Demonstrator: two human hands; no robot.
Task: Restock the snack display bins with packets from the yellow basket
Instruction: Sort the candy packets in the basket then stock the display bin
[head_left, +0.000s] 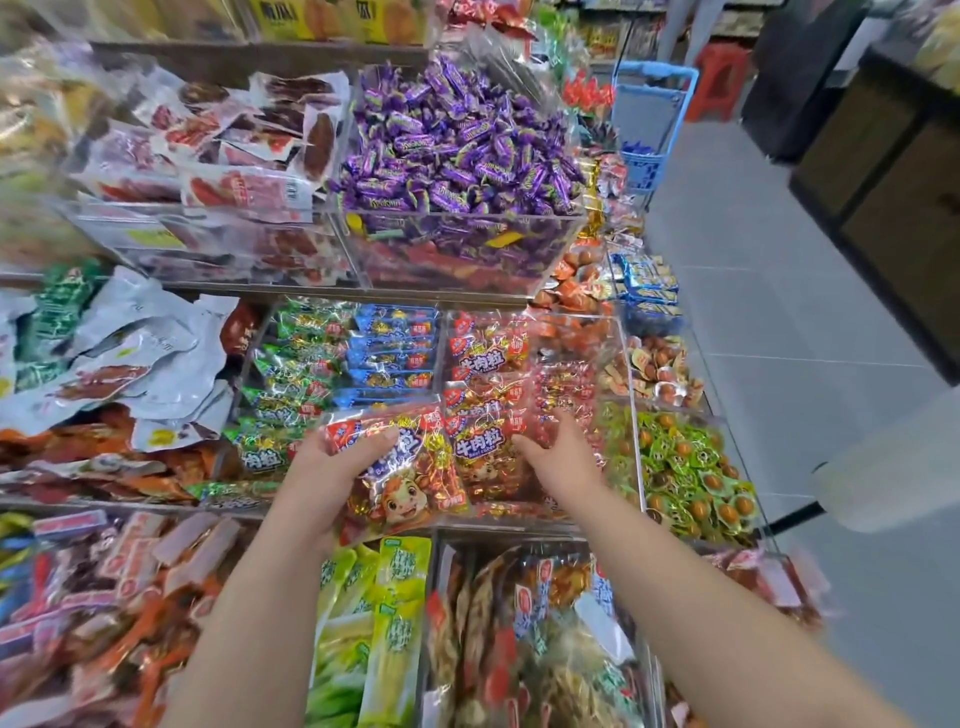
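Observation:
My left hand (332, 467) grips a red snack packet (410, 478) with a cartoon animal on it, held just in front of the middle shelf. My right hand (563, 457) reaches into the clear bin (631, 395) of matching red packets (485, 400), fingers curled over the packets at its right side. Left of that bin stand green packets (291, 384) and blue packets (395, 353) in a neighbouring bin. The yellow basket is not in view.
Above sits a clear bin of purple candies (457, 150) and meat packets (223, 150). Green round snacks (685, 467) lie to the right, green pickle packs (384, 613) below. A blue basket (649, 119) stands on the grey aisle floor (779, 260); a dark counter (893, 171) is at right.

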